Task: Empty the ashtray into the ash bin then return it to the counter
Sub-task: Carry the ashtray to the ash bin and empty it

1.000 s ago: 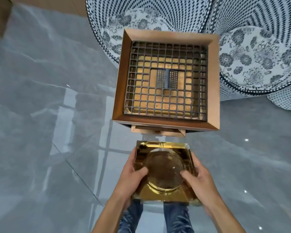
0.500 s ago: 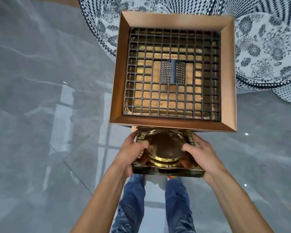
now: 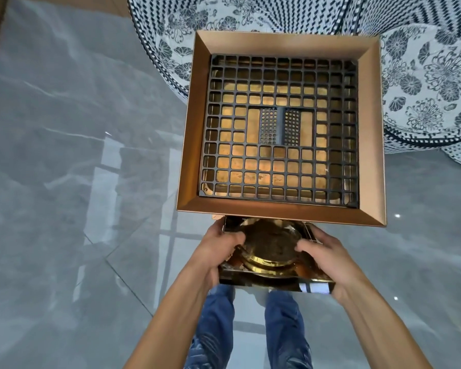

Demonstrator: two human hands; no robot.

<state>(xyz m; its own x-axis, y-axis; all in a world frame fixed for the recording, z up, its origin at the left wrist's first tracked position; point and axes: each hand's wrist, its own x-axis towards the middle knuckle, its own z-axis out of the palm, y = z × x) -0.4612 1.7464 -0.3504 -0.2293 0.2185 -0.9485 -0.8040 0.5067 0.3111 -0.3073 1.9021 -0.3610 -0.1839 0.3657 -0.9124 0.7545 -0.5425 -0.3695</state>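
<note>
I hold a square gold ashtray [image 3: 270, 258] with a round dark bowl in both hands, just below the near edge of the ash bin [image 3: 189, 129]. My left hand [image 3: 216, 251] grips its left side, thumb over the rim. My right hand [image 3: 328, 258] grips its right side, thumb on the bowl's edge. The ashtray's far edge is tucked under the bin's copper rim and hidden there. The bin is a square copper box topped with a dark metal grid [image 3: 278, 129] that has a perforated panel at its centre.
Glossy grey marble floor [image 3: 77, 182] spreads to the left and right of the bin. Blue-and-white patterned rounded seats [image 3: 423, 75] stand behind and right of the bin. My legs in blue jeans [image 3: 216, 328] stand right below the ashtray.
Both hands carried the ashtray forward from open floor in front of the bin to under its near rim, and the bin now looms closer in view.
</note>
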